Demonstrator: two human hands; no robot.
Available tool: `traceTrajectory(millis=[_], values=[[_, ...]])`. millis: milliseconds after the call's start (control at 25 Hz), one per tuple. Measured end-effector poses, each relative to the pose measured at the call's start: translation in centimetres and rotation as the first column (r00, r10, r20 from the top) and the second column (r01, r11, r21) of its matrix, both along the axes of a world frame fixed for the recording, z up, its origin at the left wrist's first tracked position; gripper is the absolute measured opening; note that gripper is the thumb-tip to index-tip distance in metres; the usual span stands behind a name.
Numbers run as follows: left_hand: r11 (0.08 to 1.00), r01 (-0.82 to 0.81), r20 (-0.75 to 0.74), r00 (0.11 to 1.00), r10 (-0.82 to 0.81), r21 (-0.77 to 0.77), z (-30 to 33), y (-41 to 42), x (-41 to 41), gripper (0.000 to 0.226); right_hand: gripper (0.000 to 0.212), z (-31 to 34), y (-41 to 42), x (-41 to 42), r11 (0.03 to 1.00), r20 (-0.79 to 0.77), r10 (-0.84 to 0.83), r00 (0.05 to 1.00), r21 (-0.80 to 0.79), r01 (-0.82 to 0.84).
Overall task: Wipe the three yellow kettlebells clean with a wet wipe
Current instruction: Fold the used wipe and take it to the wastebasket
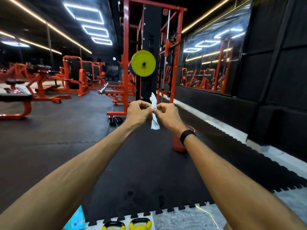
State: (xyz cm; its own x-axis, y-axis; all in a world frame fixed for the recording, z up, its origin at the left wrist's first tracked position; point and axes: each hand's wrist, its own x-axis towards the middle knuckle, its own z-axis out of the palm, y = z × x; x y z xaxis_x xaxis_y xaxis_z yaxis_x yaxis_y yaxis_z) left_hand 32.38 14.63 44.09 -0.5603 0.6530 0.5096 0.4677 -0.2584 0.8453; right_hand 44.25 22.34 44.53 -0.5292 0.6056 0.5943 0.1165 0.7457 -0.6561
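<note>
You're at the prep step: both hands raised out in front, pinching a thin, crumpled white wet wipe (154,113) between them, apparently opening it out; no wiping begun as far as I can judge. Your left hand (138,112) has fingers curled, fingertips nipping the wipe's left edge; your right hand (167,113), black band on that wrist, does the same on the other side, so neither is open. The wipe hangs limp, part sticking up above the hands, part drooping below, soft and damp-looking. Only two glossy yellow kettlebells with black rounded handles show, far below the wipe at the bottom edge: one (114,226) left, one (140,224) just beside it on pale matting; the third is out of view. Left of those kettlebells lies a light blue soft packet (75,219), likely the wipes pack. Beyond the wipe sits a round orange-red kettlebell (178,143) on black rubber puzzle-edge flooring (132,163). Next move calls for spreading the wipe flat, then bringing it down onto the nearest yellow bell.
</note>
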Motion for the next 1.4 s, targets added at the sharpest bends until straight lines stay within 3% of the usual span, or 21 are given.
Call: traceTrajectory(millis=[200, 480, 720, 880, 1000, 1200, 1400], values=[[0.996, 0.066, 0.118, 0.99, -0.073, 0.061, 3.8, -1.9, 1.7, 0.014, 0.025, 3.2, -1.1, 1.1, 0.999, -0.099, 0.038, 0.994, 0.0, -0.038], [0.99, 0.101, 0.085, 0.99, -0.109, 0.098, 4.8, -3.1, 3.3, 0.014, 0.019, 4.7, -1.0, 2.9, 0.997, -0.12, 0.078, 0.99, -0.018, -0.081], [0.963, 0.206, 0.448, 0.854, -0.265, 0.176, 2.8, -1.4, 1.5, 0.032, 0.008, 3.1, 0.9, 1.8, 0.959, -0.096, 0.186, 0.978, -0.199, -0.202], [0.987, 0.116, 0.491, 0.857, -0.155, 0.107, -3.6, 2.2, -2.6, 0.038, 0.005, -2.6, 3.9, -2.2, 0.911, -0.096, 0.169, 0.981, -0.365, -0.192], [0.999, 0.05, 0.524, 0.851, -0.042, 0.0, -10.9, 5.1, -5.7, 0.041, 0.021, -10.1, 6.8, -5.8, 0.857, -0.005, 0.183, 0.983, -0.489, -0.162], [0.987, -0.039, 0.667, 0.733, 0.134, -0.156, -25.8, 11.6, -11.4, 0.044, 0.02, -25.3, 13.9, -11.7, 0.712, 0.073, 0.193, 0.979, -0.697, -0.088], [0.968, -0.062, 0.641, 0.739, 0.208, -0.243, -35.0, 18.4, -17.4, 0.033, 0.02, -33.9, 20.3, -18.2, 0.671, 0.115, 0.129, 0.985, -0.741, -0.001]])
